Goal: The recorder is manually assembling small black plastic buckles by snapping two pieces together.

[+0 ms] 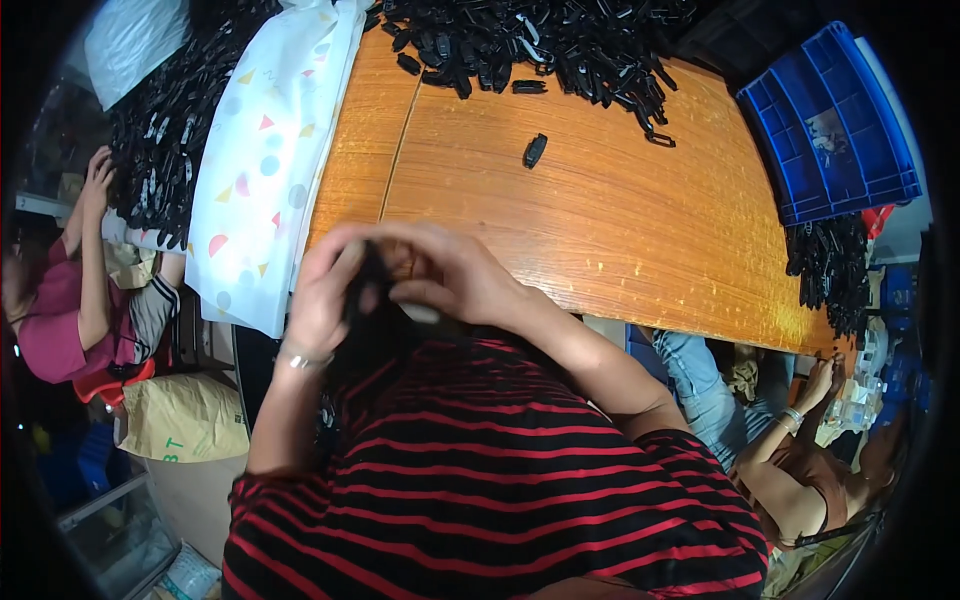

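Observation:
Close to my body at the table's near edge, my left hand (325, 295) and my right hand (455, 275) are held together, both with curled fingers and smeared by motion. Between them is something dark (372, 290), too blurred to name; it blends with my striped shirt. The left fingers close on it, while the right thumb and fingers bend toward it from the other side. Beyond my hands, a single small black plastic clip-like part (536, 150) lies on the wooden table (620, 210).
A big heap of black plastic parts (550, 50) covers the far side. White patterned plastic sheeting (265, 160) lies to the left, a blue crate (835, 125) stands at the right with more black parts (830, 265) below. Other people sit at left (75, 310) and right (800, 470).

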Available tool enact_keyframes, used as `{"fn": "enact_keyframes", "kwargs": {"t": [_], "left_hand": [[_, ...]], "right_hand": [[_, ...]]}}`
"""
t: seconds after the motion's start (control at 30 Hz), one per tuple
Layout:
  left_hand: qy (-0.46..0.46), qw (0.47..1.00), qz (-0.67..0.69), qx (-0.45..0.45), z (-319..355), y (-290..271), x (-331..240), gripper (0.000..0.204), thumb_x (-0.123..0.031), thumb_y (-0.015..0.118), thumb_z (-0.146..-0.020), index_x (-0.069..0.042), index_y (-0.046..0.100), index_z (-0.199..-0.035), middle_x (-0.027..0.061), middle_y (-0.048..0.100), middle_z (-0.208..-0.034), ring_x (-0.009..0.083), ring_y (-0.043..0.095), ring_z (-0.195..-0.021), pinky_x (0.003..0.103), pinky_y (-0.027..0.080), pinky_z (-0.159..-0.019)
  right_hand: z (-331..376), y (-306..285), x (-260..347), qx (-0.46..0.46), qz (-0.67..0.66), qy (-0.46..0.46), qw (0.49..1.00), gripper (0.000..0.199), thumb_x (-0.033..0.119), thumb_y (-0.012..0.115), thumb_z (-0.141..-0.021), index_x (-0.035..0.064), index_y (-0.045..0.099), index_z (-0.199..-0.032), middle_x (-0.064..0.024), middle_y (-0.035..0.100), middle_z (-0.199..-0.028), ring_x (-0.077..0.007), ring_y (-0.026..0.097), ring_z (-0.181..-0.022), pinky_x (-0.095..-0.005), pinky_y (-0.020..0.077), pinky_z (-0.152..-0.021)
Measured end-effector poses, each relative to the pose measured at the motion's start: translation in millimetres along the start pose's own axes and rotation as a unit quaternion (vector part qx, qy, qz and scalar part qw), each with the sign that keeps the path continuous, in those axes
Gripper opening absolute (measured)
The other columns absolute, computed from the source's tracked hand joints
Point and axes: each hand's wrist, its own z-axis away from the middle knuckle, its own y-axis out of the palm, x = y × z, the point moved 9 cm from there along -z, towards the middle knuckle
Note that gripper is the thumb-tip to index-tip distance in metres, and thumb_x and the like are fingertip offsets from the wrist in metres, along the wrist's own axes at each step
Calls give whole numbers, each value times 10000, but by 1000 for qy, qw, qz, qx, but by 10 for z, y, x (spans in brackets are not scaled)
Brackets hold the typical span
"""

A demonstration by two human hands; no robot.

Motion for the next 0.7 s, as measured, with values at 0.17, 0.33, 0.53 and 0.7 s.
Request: {"fn": "enact_keyframes", "kwargs": {"t": [0.17,0.33,0.53,0.7], "left_hand": [[94,850,-515,-59,771,-1261,173,286,-108,633,-875,-2,577,-1134,135,662,-895,261,611,-770,356,497,-705],[-1,689,-717,-104,994,-1385,285,265,-117,739,-743,-20,632,-965,172,627,-905,364,591,-842,440,485,-733],[161,874,-450,93,55,346,-159,180,-113,710,-780,-10,633,-906,139,628,-842,314,611,-709,375,500,-669],[377,754,-535,61,-782,1591,-345,600,-196,722,-797,-128,480,-1342,203,456,-1355,369,388,-1304,463,349,-1055]], "right_hand": [[157,-541,-28,-56,169,-42,983,357,100,720,-818,45,626,-1157,-98,625,-895,-170,611,-719,-276,505,-661],[489,-1795,-275,-223,369,39,901,240,101,682,-844,31,654,-1072,-132,650,-903,-240,648,-794,-327,517,-701],[761,-2985,-319,-311,603,186,710,354,73,576,-860,93,592,-1213,-186,567,-1085,-382,624,-874,-445,510,-739],[284,-3098,-499,-235,613,227,719,512,-31,500,-808,122,523,-1296,-216,544,-1127,-383,588,-1015,-446,496,-845]]}}
